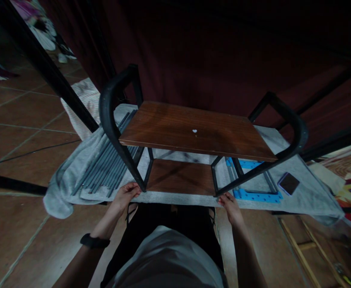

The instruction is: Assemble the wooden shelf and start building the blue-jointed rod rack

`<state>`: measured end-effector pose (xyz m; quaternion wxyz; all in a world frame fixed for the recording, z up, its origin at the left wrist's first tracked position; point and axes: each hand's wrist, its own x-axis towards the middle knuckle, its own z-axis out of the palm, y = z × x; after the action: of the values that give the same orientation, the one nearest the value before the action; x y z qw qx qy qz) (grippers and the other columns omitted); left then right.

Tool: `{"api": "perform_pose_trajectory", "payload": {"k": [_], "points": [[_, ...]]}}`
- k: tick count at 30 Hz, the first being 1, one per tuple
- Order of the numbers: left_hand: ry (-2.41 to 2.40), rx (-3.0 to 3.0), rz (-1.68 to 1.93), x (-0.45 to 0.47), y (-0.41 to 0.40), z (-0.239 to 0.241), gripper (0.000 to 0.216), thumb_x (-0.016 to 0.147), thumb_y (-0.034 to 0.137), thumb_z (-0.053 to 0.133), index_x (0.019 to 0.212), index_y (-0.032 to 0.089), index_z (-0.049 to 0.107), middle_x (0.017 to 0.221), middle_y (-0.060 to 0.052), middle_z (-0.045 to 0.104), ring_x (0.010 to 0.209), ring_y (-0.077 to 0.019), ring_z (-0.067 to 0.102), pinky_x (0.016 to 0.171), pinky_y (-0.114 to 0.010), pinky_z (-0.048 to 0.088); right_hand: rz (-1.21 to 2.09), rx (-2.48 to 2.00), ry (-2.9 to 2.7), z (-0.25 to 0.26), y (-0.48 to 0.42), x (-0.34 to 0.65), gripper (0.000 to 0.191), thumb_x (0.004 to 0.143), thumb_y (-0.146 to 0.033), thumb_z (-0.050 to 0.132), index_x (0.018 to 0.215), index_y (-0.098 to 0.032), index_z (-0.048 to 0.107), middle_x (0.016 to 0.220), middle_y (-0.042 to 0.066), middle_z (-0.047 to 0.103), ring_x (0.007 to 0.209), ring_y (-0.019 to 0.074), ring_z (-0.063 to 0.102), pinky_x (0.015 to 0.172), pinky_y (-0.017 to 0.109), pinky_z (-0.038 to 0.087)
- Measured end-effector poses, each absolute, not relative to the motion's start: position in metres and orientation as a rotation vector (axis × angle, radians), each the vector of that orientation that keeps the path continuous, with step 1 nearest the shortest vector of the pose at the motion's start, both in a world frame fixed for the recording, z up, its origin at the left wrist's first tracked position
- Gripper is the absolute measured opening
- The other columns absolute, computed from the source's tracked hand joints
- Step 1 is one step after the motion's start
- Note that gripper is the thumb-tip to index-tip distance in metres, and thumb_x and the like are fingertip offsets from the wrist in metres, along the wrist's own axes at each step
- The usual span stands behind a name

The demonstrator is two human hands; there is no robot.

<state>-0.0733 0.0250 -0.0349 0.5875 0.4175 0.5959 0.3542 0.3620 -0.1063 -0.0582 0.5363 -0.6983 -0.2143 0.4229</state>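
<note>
Two hands work at the front lower corners of a small two-tier rack, as seen in the head view. The left hand (127,195) lies with its fingertips against the foot of the left frame (108,116). The right hand (231,206) reaches its fingertips to the foot of the right frame (299,134). Whether either hand closes around the metal cannot be told, as the fingers are small and in shadow. The rack stands upright on a grey cloth (309,192) spread over the tile floor (19,120), with the upper board (193,128) fitted between the frames and the lower board (179,176) beneath it. A bundle of grey rods (106,168) lies on the cloth to the left. A blue plate (253,196) and a phone (288,183) lie to the right. Judged step: seating or squaring the frame feet. Any further adjustment calls for even pressure at both corners, so that the rack does not twist.
</note>
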Motion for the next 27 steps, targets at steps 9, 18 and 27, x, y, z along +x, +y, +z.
{"api": "perform_pose_trajectory", "payload": {"k": [9,18,27], "points": [[1.379,1.009,0.845,-0.074,0.018,-0.034,0.044,0.048,0.049,0.088,0.07,0.017,0.069,0.069,-0.003,0.065,0.066,-0.015,0.058,0.065,-0.027,0.047,0.99,-1.706,-0.522,-0.061,-0.097,0.364,0.029,0.059,-0.046,0.079,0.071,-0.023,0.066,0.068,0.001,0.066,0.063,0.0168,0.058,0.061,0.029,0.048],[1.388,0.996,0.818,-0.074,0.022,-0.035,0.052,0.048,0.062,0.085,0.069,0.017,0.069,0.069,-0.006,0.067,0.066,-0.0168,0.06,0.064,-0.028,0.048,0.986,-1.699,-0.508,-0.059,-0.098,0.361,0.035,0.059,-0.052,0.078,0.076,-0.023,0.067,0.072,0.001,0.068,0.064,0.0172,0.06,0.061,0.03,0.05],[1.397,1.001,0.817,-0.075,0.025,-0.042,0.046,0.047,0.054,0.085,0.068,0.016,0.07,0.066,-0.003,0.065,0.063,-0.0147,0.057,0.06,-0.026,0.045,0.985,-1.727,-0.523,-0.058,-0.105,0.36,0.032,0.061,-0.052,0.078,0.07,-0.023,0.065,0.068,0.0,0.063,0.063,0.0167,0.058,0.062,0.03,0.049]]}}
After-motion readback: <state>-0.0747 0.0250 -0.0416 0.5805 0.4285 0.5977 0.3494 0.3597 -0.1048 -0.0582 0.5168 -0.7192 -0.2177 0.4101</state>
